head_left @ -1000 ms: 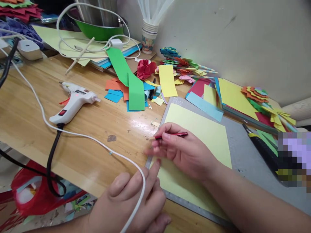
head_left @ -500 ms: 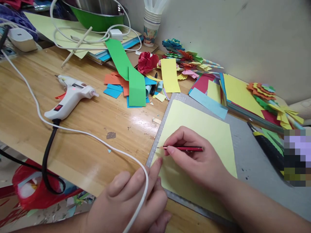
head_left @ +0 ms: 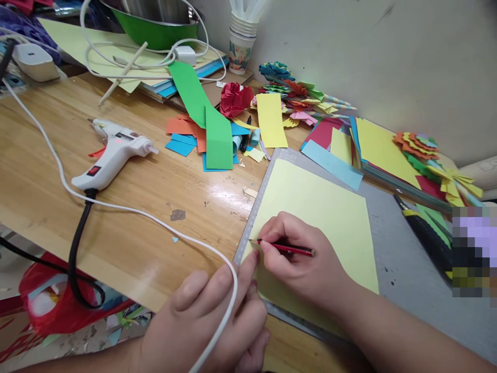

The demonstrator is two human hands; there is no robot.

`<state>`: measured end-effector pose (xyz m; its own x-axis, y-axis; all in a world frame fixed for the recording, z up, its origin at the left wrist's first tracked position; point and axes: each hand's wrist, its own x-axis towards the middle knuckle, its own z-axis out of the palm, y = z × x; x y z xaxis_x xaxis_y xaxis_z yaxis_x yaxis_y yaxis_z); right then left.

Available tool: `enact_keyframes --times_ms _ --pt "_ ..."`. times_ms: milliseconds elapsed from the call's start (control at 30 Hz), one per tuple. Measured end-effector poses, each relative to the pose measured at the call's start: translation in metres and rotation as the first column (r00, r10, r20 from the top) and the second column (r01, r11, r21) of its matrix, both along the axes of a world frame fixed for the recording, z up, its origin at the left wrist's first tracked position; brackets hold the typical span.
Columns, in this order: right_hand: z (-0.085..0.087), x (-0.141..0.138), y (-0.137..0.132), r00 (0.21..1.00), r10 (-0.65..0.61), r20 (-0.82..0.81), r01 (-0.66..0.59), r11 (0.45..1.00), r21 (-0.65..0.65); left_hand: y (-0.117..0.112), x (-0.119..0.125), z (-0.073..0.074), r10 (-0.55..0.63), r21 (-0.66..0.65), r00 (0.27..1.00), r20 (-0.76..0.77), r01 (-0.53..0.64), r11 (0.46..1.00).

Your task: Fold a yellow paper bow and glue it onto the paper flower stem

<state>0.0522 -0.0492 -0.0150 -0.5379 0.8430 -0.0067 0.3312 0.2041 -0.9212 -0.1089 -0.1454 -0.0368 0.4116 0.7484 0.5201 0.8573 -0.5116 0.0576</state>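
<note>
My right hand (head_left: 298, 254) holds a red pencil (head_left: 289, 247) in a writing grip. The pencil's tip meets the left edge of a pale yellow paper sheet (head_left: 322, 197). The sheet lies on a grey cutting mat (head_left: 404, 259) with a ruler scale along its edge. My left hand (head_left: 217, 316) lies just below; one finger is stretched out with its tip at the sheet's edge near the pencil point, and the others are partly bent. Nothing shows in that hand. A white cable (head_left: 182, 235) crosses in front of it.
A white glue gun (head_left: 116, 153) lies at left. Green paper strips (head_left: 219, 137), a red paper flower (head_left: 235, 99) and other paper flowers (head_left: 298, 93) lie behind. A black-and-yellow cutter (head_left: 423, 238) rests on the mat. Paper cups (head_left: 241, 46) stand by the wall.
My right hand has shifted slightly left and down with the pencil, whose back end now tilts lower. My left hand has hardly moved.
</note>
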Motion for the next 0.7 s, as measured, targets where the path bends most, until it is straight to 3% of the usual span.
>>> enact_keyframes --times_ms 333,533,633,700 --pt "0.0002 0.0003 0.0022 0.998 0.045 0.043 -0.047 0.998 0.039 0.001 0.0007 -0.0009 -0.005 0.013 1.0 0.005 0.005 1.0" --pt "0.0046 0.001 0.0067 0.993 -0.07 -0.096 0.062 0.994 -0.085 0.0007 0.0005 -0.0002 -0.005 -0.007 1.0 0.007 0.005 1.0" --pt "0.0062 0.0026 0.0097 0.994 -0.047 -0.096 0.033 0.989 -0.143 0.0013 0.001 0.003 -0.003 -0.012 1.0 0.015 0.004 1.0" --pt "0.0059 0.0032 0.0096 0.998 -0.016 -0.057 0.011 0.996 -0.09 0.0017 0.0012 0.0051 0.0 -0.025 1.0 0.016 0.0 1.0"
